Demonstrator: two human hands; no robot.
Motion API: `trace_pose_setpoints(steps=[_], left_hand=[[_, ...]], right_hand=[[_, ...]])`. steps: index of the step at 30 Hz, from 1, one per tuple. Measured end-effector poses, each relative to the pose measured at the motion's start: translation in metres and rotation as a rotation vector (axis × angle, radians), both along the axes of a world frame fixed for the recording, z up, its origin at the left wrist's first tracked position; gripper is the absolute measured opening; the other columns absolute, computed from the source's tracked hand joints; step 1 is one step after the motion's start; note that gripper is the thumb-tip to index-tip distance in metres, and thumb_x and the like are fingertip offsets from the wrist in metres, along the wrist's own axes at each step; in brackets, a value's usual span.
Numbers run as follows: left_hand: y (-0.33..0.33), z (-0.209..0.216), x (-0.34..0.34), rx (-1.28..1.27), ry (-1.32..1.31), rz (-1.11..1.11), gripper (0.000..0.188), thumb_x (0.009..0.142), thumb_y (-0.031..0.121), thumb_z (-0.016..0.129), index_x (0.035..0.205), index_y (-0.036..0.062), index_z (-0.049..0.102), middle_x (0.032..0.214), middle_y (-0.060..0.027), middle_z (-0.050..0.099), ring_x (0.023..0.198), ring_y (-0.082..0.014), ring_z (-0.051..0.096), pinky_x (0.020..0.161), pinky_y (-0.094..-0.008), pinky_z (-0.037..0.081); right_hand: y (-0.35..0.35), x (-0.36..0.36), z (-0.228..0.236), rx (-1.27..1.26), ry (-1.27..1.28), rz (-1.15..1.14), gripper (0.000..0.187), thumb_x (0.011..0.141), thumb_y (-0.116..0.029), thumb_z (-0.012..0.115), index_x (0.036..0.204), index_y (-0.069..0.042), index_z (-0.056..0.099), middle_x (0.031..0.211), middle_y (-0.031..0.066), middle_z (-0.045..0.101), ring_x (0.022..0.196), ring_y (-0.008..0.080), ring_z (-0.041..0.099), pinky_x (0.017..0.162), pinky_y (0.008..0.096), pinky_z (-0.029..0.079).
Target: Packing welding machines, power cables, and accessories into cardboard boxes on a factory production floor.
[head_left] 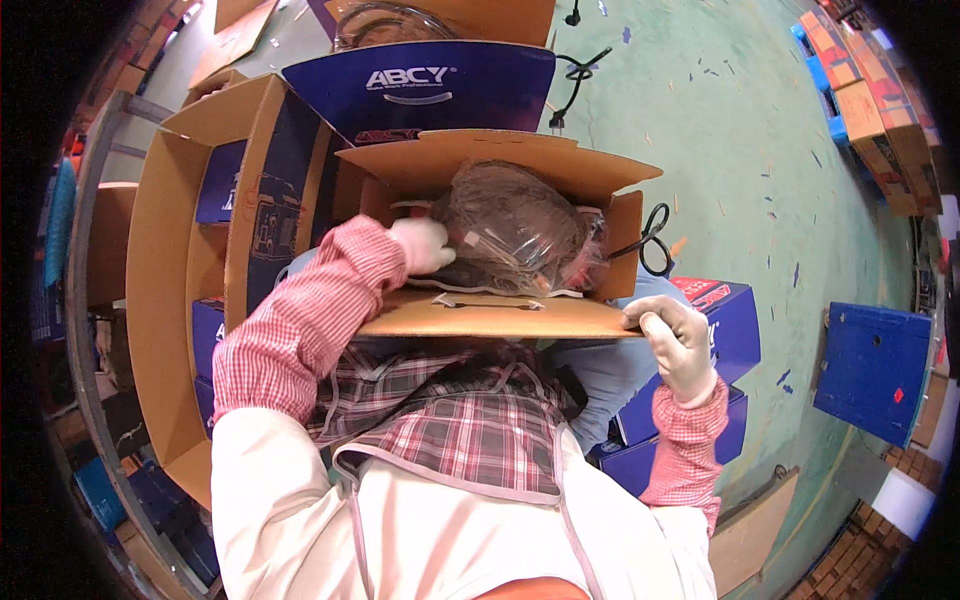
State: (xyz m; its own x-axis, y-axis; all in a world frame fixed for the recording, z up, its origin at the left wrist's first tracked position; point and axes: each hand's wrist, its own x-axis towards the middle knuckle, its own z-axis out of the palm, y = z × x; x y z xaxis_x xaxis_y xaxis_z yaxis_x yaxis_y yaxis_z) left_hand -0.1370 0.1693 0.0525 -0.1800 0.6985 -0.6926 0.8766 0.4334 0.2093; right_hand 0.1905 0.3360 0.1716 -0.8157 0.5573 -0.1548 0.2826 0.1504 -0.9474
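An open cardboard box stands at my lap, its near and far flaps folded outward. Inside lies a dark, bulky item in a clear plastic bag, with a bit of red showing at its right side. My left hand, in a white glove, reaches into the left end of the box beside the bag. Its fingers are curled, and whatever they hold is hidden. My right hand, also gloved, pinches the right corner of the near flap. A black cable loop sticks out at the box's right side.
A large open carton with blue boxes in it stands at left. Beyond my box is another open blue box with a cable beside it. Blue boxes are stacked by my right arm; scraps litter the green floor.
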Motion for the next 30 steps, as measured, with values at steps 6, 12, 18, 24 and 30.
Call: trace_pose_setpoints(steps=[6,12,18,24,30], left_hand=[[-0.059,-0.040,0.005,0.287,-0.057,0.321,0.043,0.086,0.038,0.052,0.093,-0.0015,0.065,0.093,-0.0253,0.064,0.093,-0.0414,0.060,0.084,-0.0485,0.046],[-0.048,-0.026,0.016,0.423,-0.158,0.398,0.046,0.087,0.039,0.055,0.088,-0.0069,0.062,0.088,-0.0290,0.061,0.089,-0.0450,0.058,0.079,-0.0485,0.045],[-0.049,-0.031,0.012,0.455,-0.361,0.485,0.046,0.086,0.037,0.059,0.096,-0.0081,0.059,0.088,-0.0275,0.062,0.087,-0.0410,0.060,0.078,-0.0439,0.047],[-0.041,-0.023,0.017,0.447,-0.648,0.477,0.050,0.085,0.033,0.063,0.118,-0.0038,0.055,0.101,-0.0211,0.065,0.089,-0.0300,0.062,0.082,-0.0380,0.048],[-0.063,-0.049,0.011,0.419,-0.661,0.165,0.063,0.083,0.042,0.065,0.131,0.0043,0.052,0.130,-0.0149,0.057,0.117,-0.0253,0.054,0.102,-0.0355,0.041]], right_hand=[[0.059,-0.074,0.021,0.452,-0.123,0.275,0.026,0.085,-0.014,0.056,0.101,0.005,0.062,0.081,0.0116,0.065,0.070,0.0185,0.061,0.067,0.0284,0.048],[0.057,-0.186,-0.065,0.586,-0.812,0.721,0.045,0.084,-0.034,0.057,0.113,0.001,0.061,0.106,0.0241,0.064,0.103,0.0372,0.061,0.091,0.0423,0.048],[0.038,-0.190,-0.125,0.585,-0.653,0.446,0.069,0.080,-0.035,0.066,0.138,-0.005,0.041,0.136,0.0240,0.045,0.125,0.0392,0.045,0.107,0.0403,0.035],[0.028,-0.186,-0.118,0.439,-0.748,0.539,0.049,0.080,-0.032,0.064,0.120,-0.005,0.058,0.116,0.0243,0.060,0.113,0.0344,0.057,0.097,0.0399,0.045],[-0.029,-0.192,-0.009,0.543,-0.117,0.667,0.024,0.076,-0.024,0.068,0.082,-0.001,0.064,0.077,0.0177,0.061,0.073,0.0355,0.062,0.064,0.0401,0.049]])
